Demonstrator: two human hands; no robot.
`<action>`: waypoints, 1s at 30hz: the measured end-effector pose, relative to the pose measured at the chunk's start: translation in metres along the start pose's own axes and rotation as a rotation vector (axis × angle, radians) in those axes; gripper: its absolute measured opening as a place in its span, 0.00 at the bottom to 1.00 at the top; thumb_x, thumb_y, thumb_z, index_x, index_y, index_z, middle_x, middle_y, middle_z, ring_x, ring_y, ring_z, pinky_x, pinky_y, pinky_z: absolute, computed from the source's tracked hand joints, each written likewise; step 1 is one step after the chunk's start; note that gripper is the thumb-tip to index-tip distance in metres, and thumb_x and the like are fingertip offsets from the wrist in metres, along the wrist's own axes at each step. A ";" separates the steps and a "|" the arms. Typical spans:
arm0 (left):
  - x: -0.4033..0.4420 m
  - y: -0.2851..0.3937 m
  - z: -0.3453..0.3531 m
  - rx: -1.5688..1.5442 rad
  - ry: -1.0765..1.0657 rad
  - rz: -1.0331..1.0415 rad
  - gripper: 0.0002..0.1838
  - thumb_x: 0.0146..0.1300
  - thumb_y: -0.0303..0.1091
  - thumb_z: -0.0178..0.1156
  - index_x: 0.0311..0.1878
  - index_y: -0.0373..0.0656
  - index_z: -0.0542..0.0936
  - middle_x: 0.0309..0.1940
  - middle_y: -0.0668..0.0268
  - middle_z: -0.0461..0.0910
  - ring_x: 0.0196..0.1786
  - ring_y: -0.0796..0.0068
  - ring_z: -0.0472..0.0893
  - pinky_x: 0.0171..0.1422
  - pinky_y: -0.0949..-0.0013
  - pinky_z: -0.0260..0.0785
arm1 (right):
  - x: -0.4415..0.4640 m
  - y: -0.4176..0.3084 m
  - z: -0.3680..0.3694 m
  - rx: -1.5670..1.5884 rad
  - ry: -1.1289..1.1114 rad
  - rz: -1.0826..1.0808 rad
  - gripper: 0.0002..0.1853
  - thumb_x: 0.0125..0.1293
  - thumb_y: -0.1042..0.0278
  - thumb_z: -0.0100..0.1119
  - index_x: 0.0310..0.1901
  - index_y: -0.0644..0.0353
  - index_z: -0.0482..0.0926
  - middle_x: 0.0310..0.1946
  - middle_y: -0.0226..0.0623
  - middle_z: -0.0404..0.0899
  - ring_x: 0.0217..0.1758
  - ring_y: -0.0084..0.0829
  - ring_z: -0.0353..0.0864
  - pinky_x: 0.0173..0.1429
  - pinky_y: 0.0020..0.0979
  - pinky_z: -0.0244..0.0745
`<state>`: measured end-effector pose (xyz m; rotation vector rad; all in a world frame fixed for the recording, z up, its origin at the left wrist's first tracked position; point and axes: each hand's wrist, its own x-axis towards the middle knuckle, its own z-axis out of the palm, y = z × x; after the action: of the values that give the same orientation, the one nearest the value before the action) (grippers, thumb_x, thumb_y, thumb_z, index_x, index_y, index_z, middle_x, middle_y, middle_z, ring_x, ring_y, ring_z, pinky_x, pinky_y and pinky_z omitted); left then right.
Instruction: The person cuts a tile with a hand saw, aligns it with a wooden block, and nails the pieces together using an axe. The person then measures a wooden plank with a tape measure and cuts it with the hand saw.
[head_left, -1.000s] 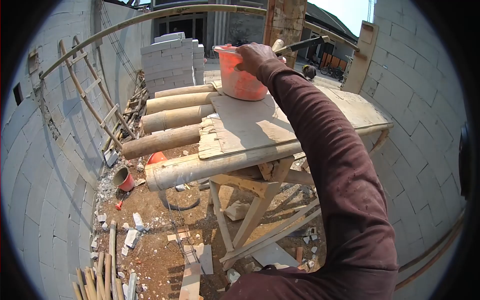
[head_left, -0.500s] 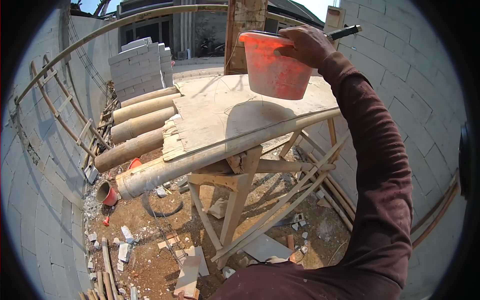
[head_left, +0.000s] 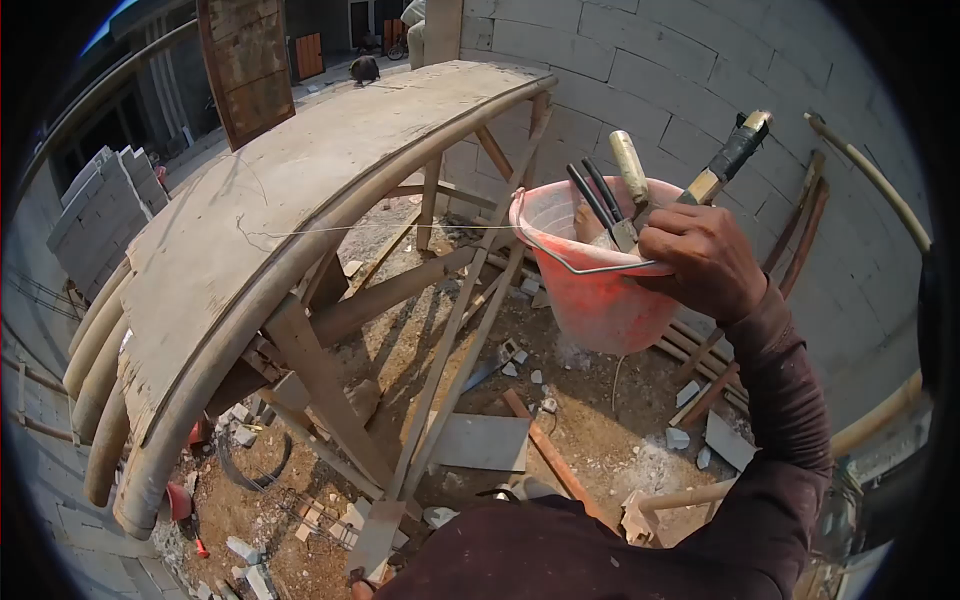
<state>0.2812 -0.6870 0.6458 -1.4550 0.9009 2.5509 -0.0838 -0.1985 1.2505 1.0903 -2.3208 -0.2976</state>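
From where I sit, the head feed starts at far left with a slanted stack of pale blocks. Near the lower left, a small red pail shows on the ground past the pole ends. Next comes the counter, a plywood sheet over bamboo poles, its near corner splintered, with an upright brown panel behind it. A person, partly cut off by the frame, stands beyond the far end. Below, a grey board lies on the dirt.

Right of the counter and clear of it, I have the bucket, dusty red, raised above the ground. Black-handled tool grips, a pale round handle and a tape-wrapped handle stick up from it. My right hand is closed over the bucket's right rim, fingers curled tight. A maroon sleeve runs down from it. The left hand I can't make out, so I can't tell its state.
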 end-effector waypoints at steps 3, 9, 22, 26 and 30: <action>0.000 0.001 0.004 0.081 0.009 -0.029 0.25 0.69 0.46 0.57 0.62 0.40 0.77 0.54 0.60 0.84 0.55 0.58 0.85 0.59 0.55 0.79 | -0.083 -0.013 0.025 0.074 -0.041 0.104 0.13 0.49 0.62 0.71 0.29 0.53 0.74 0.26 0.29 0.73 0.32 0.33 0.81 0.34 0.37 0.76; -0.011 -0.025 0.002 0.243 0.009 -0.077 0.24 0.68 0.46 0.58 0.61 0.40 0.77 0.53 0.60 0.85 0.54 0.59 0.85 0.59 0.56 0.80 | -0.235 -0.018 0.069 0.237 -0.141 0.322 0.11 0.50 0.65 0.68 0.29 0.52 0.74 0.26 0.29 0.70 0.31 0.31 0.77 0.33 0.35 0.73; -0.011 -0.149 0.182 0.060 -0.063 -0.016 0.18 0.70 0.40 0.59 0.56 0.40 0.79 0.52 0.62 0.87 0.54 0.63 0.86 0.60 0.56 0.80 | -0.418 0.074 0.157 0.284 -0.277 0.478 0.13 0.50 0.62 0.71 0.28 0.54 0.73 0.26 0.32 0.71 0.32 0.36 0.77 0.35 0.39 0.71; 0.013 -0.187 0.235 0.095 -0.061 -0.011 0.18 0.70 0.38 0.59 0.58 0.39 0.77 0.55 0.60 0.85 0.56 0.60 0.85 0.64 0.54 0.78 | -0.429 0.124 0.194 0.280 -0.300 0.463 0.14 0.50 0.61 0.72 0.28 0.54 0.74 0.26 0.32 0.70 0.32 0.37 0.77 0.35 0.39 0.71; 0.047 -0.220 0.322 0.083 -0.127 -0.076 0.18 0.69 0.38 0.60 0.58 0.38 0.77 0.54 0.59 0.85 0.56 0.59 0.85 0.65 0.51 0.77 | -0.427 0.182 0.248 0.299 -0.279 0.409 0.13 0.49 0.62 0.72 0.28 0.53 0.74 0.26 0.33 0.70 0.32 0.37 0.77 0.35 0.40 0.71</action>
<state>0.0828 -0.3476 0.6308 -1.2643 0.9033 2.4866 -0.1199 0.2366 0.9564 0.7061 -2.8369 0.0616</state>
